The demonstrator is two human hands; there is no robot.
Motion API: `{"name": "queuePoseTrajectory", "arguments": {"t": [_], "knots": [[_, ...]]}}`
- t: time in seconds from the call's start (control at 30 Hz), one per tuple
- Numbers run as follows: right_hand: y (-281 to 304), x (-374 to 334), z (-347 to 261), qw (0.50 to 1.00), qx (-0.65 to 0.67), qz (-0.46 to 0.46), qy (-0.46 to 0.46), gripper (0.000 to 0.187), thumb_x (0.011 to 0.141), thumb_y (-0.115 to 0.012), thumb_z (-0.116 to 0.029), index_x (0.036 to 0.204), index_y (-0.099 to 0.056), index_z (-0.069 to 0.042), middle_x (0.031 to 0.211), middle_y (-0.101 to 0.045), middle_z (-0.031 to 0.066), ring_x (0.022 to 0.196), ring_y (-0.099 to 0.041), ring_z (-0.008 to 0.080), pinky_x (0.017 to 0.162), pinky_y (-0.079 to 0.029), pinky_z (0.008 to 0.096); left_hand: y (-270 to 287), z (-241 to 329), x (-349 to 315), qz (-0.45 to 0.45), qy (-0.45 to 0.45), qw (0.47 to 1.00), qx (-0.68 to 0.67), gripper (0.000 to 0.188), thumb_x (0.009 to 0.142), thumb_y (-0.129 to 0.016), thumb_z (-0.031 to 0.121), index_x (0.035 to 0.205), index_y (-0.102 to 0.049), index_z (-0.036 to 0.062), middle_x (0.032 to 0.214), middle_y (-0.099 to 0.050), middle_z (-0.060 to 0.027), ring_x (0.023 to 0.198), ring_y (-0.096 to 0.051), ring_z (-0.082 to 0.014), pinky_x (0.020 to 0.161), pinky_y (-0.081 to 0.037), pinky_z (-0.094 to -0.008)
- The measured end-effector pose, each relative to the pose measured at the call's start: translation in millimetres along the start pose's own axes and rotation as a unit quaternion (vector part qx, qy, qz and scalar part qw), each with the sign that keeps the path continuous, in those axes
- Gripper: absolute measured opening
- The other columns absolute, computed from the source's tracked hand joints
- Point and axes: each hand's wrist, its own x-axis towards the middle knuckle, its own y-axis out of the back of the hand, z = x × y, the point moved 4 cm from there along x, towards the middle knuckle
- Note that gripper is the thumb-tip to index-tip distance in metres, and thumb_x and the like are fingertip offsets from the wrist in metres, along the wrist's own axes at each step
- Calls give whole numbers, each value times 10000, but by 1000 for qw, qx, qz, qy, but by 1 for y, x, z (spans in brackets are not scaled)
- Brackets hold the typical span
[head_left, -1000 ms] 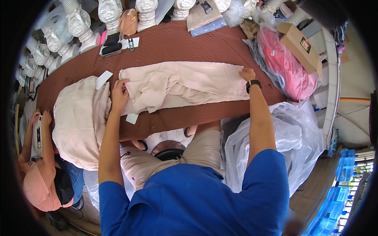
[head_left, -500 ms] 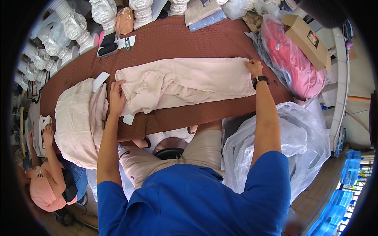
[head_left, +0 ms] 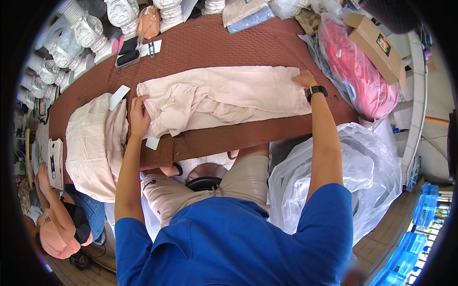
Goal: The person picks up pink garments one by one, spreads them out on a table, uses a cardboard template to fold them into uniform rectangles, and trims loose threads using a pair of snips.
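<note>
Garment [head_left: 229, 90], cream and long, lies on the brown counter [head_left: 191, 47], bumpy near its left end and flatter near its right. The left hand [head_left: 140, 117] bends its fingers at the garment's left edge; the right hand [head_left: 305, 79] is on its far right corner. I can't tell if either one pinches. Hands at both ends likely help stop it from sliding. Left of the garment is a pile of cream cloth [head_left: 93, 148] with a white card [head_left: 119, 97] on it. Past the garment's right end, a cardboard box [head_left: 366, 35] has a dark label [head_left: 383, 44], too small to read.
</note>
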Motion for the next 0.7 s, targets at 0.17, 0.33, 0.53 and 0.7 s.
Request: {"name": "queuePoseTrajectory", "arguments": {"t": [0.17,0.33,0.53,0.7], "knots": [[-4,25,18,995,72,54,33,473,766,-749,-204,1113,-616,88,1016,-674,129,853,-653,215,718,-510,335,-1,-1,1,-3,-1,1000,-5,434,793,-507,-123,1201,-552,19,1116,-510,-127,1023,-571,-262,899,-476,-320],[-7,14,7,940,333,78,6,402,788,-736,-164,1083,-595,71,992,-673,129,854,-655,217,719,-516,339,1,2,-2,9,-11,1000,-2,493,754,-478,-143,1217,-540,15,1144,-508,-148,1061,-549,-302,900,-486,-338],[-3,-1,7,932,176,305,84,371,802,-721,-162,1098,-555,-13,1057,-668,195,989,-654,314,838,-515,389,-2,11,0,18,-11,1000,5,533,752,-475,-141,1266,-488,1,1200,-464,-168,1119,-516,-312,945,-466,-349],[-12,-1,-5,924,148,333,114,353,829,-697,-169,1126,-527,-84,1093,-653,218,1062,-616,395,905,-487,450,-1,2,-1,15,-16,1000,0,544,740,-480,-141,1263,-494,7,1188,-472,-166,1115,-514,-321,938,-458,-360]]}}
